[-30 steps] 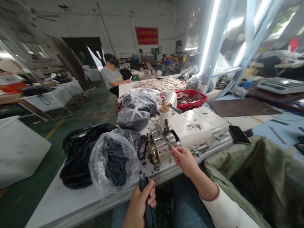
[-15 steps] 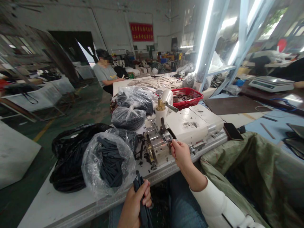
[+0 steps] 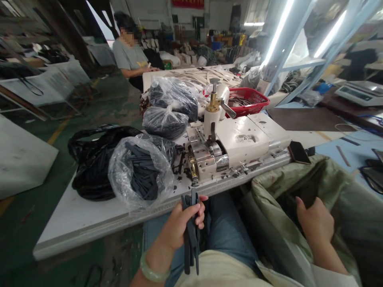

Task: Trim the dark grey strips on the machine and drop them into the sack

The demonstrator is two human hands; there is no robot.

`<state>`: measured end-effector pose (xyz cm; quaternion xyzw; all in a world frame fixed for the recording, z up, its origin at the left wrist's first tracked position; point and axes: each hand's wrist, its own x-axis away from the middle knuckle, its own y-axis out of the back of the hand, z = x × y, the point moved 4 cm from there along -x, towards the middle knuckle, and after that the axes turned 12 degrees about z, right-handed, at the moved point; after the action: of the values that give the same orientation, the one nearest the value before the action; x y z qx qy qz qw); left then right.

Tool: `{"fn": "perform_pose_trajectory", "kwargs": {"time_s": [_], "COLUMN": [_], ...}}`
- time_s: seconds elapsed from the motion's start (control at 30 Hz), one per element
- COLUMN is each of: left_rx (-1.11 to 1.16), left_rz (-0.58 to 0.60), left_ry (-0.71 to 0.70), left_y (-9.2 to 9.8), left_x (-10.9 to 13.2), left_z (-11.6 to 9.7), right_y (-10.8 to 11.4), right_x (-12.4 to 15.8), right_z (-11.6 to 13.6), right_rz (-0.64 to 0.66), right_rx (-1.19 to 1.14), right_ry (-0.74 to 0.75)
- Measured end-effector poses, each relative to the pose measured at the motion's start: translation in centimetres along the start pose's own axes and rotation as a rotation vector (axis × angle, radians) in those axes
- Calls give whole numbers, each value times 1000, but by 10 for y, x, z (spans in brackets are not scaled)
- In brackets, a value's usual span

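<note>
My left hand (image 3: 187,217) is closed round a bunch of dark grey strips (image 3: 191,239), upright in front of my lap. Over the mouth of a green fabric sack (image 3: 275,185) is my right hand (image 3: 317,223), thumb and fingers apart, nothing visible in it. Its fingertips are partly hidden. On the table before me stands a cream machine (image 3: 254,137) with a metal roller (image 3: 222,160) and a brass-necked post; dark scraps lie about it. A clear plastic bag (image 3: 118,171) full of similar dark strips (image 3: 145,175) stands open to its left.
A black plastic bag (image 3: 89,175) lies at the left end of the table. Behind are tied clear bags (image 3: 166,121) and a red basket (image 3: 249,101). A phone (image 3: 298,152) rests by the machine's right end. Another person (image 3: 128,54) works at the far table.
My right hand has left the machine's roller and moved right to the sack, its fingers now apart. My left hand, still holding the strips, has risen slightly. The view has tilted down.
</note>
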<state>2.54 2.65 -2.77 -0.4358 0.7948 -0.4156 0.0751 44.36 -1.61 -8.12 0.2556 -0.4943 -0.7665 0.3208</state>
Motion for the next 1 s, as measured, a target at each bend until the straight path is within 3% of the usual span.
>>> {"fn": "perform_pose_trajectory", "kwargs": {"time_s": [0.07,0.1,0.17,0.23,0.33,0.43,0.53,0.67,0.8,1.0], "left_rx": [18,20,6,-26,-61,-53,-11,-18,-90,-116], "left_rz": [49,70,91,98,57,-3,-21,-93,-212,-289], "left_ry": [44,69,119,157,158,130,108,-4,-193,-268], "left_y": [-7,-10,-14,-17,-15,-8,-3,2,5,6], "left_x": [-3,-4,-6,-5,-1,7,12,11,7,5], "left_z": [4,7,12,17,19,18,15,7,-3,-7], "right_y": [1,-3,-16,-25,-41,-51,-52,-50,-43,-43], "right_x": [14,25,56,90,125,129,119,115,119,129], "right_z": [40,69,139,202,255,266,259,246,236,231], "right_rz": [140,288,713,1049,1347,1296,1150,1114,1073,1113], "right_rx": [-184,-363,-781,-1083,-1205,-1242,-1360,-1539,-1618,-1594], "right_ry": [84,149,342,473,527,432,257,-9,-94,-151]}}
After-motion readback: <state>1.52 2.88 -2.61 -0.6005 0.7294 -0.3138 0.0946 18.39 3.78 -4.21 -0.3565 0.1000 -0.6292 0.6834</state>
